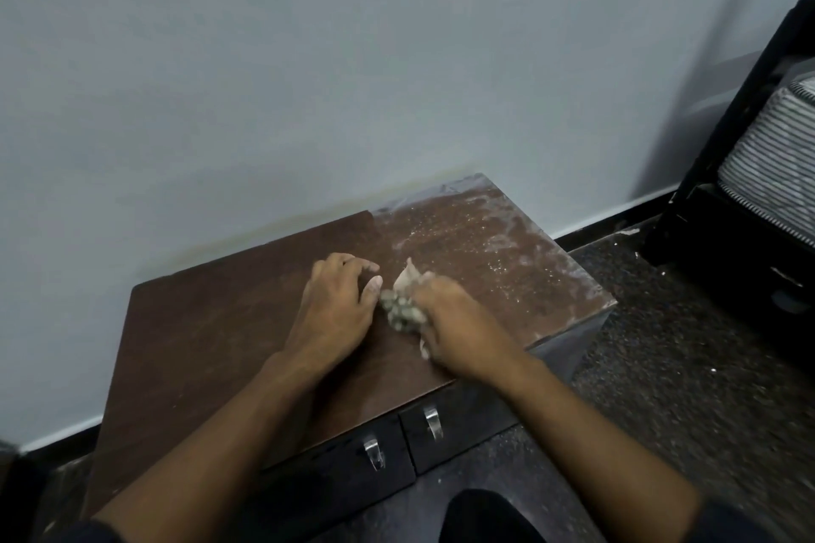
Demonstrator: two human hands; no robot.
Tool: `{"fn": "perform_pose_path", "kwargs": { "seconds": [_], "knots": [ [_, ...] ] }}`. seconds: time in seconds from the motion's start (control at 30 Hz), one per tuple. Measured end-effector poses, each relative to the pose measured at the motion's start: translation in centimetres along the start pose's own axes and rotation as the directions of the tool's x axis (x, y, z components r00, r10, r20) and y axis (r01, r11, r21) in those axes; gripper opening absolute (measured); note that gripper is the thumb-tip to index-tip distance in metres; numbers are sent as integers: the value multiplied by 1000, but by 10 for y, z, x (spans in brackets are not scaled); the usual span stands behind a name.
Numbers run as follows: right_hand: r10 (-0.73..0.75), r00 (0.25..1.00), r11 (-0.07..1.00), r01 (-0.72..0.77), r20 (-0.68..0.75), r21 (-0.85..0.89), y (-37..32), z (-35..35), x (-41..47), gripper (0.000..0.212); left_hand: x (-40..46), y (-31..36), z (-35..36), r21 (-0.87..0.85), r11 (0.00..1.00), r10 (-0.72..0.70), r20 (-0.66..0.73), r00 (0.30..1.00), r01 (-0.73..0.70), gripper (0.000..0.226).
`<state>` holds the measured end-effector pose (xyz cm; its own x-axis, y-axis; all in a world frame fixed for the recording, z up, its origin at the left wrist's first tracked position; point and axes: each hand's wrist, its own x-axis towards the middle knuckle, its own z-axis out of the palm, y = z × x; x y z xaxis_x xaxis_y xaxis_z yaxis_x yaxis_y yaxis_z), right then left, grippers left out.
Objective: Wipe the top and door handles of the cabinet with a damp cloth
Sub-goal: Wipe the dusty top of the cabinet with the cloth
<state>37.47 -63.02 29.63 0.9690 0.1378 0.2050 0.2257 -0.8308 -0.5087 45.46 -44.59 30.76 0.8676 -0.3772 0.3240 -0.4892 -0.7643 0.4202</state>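
Right now the cloth (403, 304) sits bunched in the middle of the cabinet top (211, 322), and the dusty part lies to its right. Your right hand (458, 322) is curled around it. Your left hand (337, 302) rests flat, fingers loose, just beside it.

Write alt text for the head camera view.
The right hand grips a crumpled cloth on a brown cabinet top, dusty toward its right end. The left hand rests beside it; two metal door handles show below.
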Motion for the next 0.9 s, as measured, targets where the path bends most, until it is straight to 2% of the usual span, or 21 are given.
{"fn": "perform_pose_path", "kwargs": {
  "seconds": [0.07, 0.13, 0.23, 0.3, 0.37, 0.5, 0.63, 0.77, 0.83, 0.9],
  "knots": [
    [77, 997, 997, -77, -31, -22, 10, -9, 27, 38, 1, -4, -3, -6, 1000, -14, 16, 1000, 14, 21],
    [89, 995, 995, -90, -48, -28, 2, -2, 32, 36, 4, -8, -6, -21, 999, -35, 38, 999, 35, 19],
    [-40, 999, 998, 40, -4, 45, -20, 18, 0, 33, 11, -11, -7, -2, 999, -43, 21, 999, 43, 14],
    [-162, 985, 985, 157, 60, 73, -26, 24, -18, 39, 17, -13, -7, 10, 999, -40, -8, 999, 40, 13],
    [-195, 977, 980, 190, 88, 67, -15, 19, -9, 41, 22, -16, -5, 12, 999, -41, -9, 999, 41, 13],
    [-69, 997, 998, 69, -20, 6, 15, 0, 61, 22, 26, -20, 0, 5, 999, -31, 28, 999, 31, 14],
    [58, 996, 994, -64, -72, -90, 17, 11, 99, 28, 41, -19, 3, 35, 999, -37, 23, 999, 36, 20],
    [-159, 987, 987, 160, -19, 14, 1, 29, 59, 40, 60, -21, 7, -1, 995, -96, -28, 995, 96, 17],
    [-174, 985, 984, 173, 11, 45, 12, 22, 71, 38, 64, -23, 10, 6, 995, -103, -50, 993, 104, 15],
    [-132, 991, 989, 130, 14, 67, 22, 12, 103, 24, 65, -25, 11, 18, 995, -96, -44, 994, 97, 15]
  ]
}}
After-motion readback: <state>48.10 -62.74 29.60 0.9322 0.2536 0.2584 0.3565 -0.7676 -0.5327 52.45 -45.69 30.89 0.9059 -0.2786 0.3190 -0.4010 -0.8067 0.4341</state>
